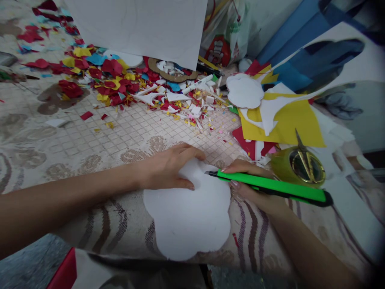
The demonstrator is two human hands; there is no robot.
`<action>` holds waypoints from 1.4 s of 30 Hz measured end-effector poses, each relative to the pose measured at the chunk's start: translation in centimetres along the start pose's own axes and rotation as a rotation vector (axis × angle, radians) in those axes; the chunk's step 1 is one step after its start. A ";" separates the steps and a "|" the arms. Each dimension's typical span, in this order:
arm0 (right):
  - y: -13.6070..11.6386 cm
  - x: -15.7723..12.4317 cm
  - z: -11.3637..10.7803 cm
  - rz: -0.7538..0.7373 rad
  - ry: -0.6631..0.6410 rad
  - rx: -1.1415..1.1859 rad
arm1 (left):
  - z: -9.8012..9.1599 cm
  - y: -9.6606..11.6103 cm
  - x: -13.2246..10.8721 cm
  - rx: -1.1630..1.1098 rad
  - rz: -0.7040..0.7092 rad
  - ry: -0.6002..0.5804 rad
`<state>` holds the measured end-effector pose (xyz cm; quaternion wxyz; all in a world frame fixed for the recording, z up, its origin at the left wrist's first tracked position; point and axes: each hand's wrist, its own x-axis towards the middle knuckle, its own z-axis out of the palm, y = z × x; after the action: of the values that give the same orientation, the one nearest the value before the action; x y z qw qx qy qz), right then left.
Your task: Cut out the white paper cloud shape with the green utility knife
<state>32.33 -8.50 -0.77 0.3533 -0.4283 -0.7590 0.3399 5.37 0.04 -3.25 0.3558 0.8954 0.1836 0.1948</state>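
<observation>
Head view shows a white scalloped sheet (188, 220) at the table's (126, 134) near side, the left hand (167, 167) spread over its far left part and the right hand (261, 201) pinching a green cutter (285, 186), blade tip over the sheet's far part. Seemingly light, fairly stiff and easily creased, it suits flat pressure near the rim, away from the blade.

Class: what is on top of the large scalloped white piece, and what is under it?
The left hand rests on the white piece; the right hand holds a green cutter, blade over it. Patterned tablecloth shows around its edges; what lies underneath is covered.
</observation>
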 end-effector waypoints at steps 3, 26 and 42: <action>-0.1 0.0 -0.1 -0.001 -0.011 -0.004 | -0.1 -0.1 0.0 -0.005 0.008 -0.008; 1.4 -0.2 -1.0 -0.052 -0.077 -0.003 | -0.8 0.7 0.3 -0.023 -0.047 -0.091; 1.4 0.3 -1.1 -0.051 -0.112 -0.020 | -0.6 0.4 0.3 -0.046 -0.040 -0.095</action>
<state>33.74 -7.44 -1.31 0.3146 -0.3926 -0.7916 0.3466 5.36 0.23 -2.45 0.3884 0.8913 0.1801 0.1492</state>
